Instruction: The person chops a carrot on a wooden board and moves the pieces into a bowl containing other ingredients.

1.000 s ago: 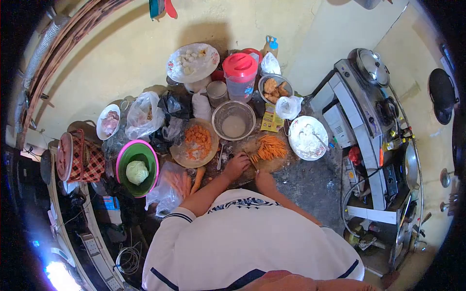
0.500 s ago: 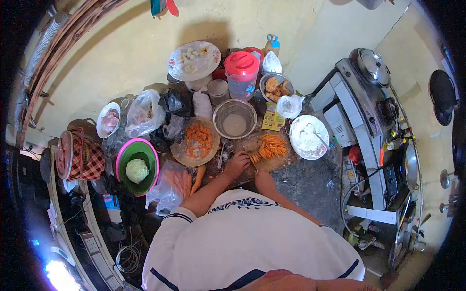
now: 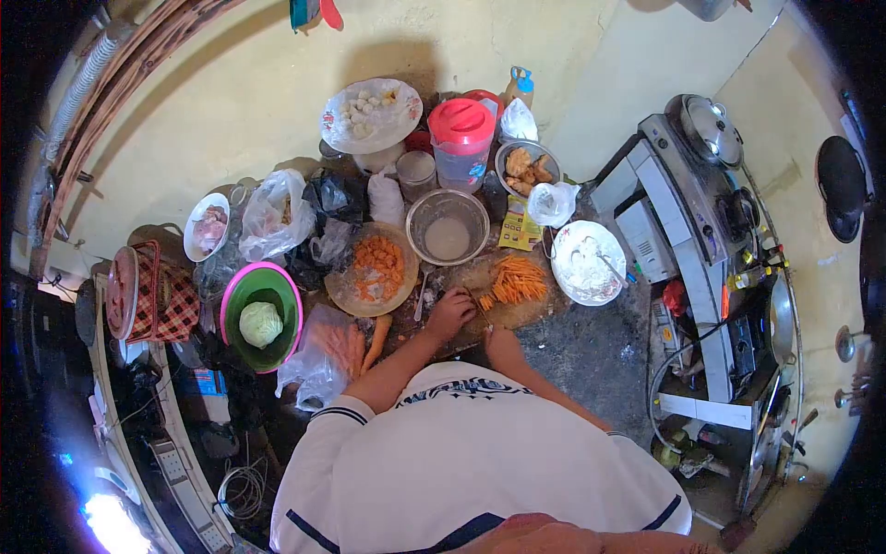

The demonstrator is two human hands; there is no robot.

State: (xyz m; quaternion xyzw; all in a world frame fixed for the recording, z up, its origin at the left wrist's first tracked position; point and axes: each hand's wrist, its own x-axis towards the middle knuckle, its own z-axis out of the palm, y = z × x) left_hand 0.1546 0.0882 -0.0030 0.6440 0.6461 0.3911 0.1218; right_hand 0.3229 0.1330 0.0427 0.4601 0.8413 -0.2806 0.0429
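My left hand point(image 3: 451, 315) is closed with its fingers curled down on the wooden cutting board point(image 3: 540, 312), over a carrot that they mostly hide. Close on its right, my right hand point(image 3: 502, 347) grips a knife point(image 3: 481, 308) whose thin blade points away from me beside the left fingertips. A few cut carrot pieces point(image 3: 486, 302) lie just right of the blade. Beyond them is a pile of carrot strips point(image 3: 520, 280). Left of my left hand, a spoon point(image 3: 421, 294) and a whole carrot point(image 3: 377, 342) lie on the worktop.
Behind the board stands a metal bowl point(image 3: 448, 228) with pale liquid. A plate of white flour point(image 3: 591, 262) is at right. To the left are a plate of chopped orange pieces point(image 3: 374, 268), a bag of carrots point(image 3: 318, 360) and a green basin point(image 3: 235, 309) holding a cabbage point(image 3: 261, 324).
The knife has shifted slightly beside my left fingertips, and the small carrot pieces right of the blade lie a little differently. Both hands stay nearly in place.
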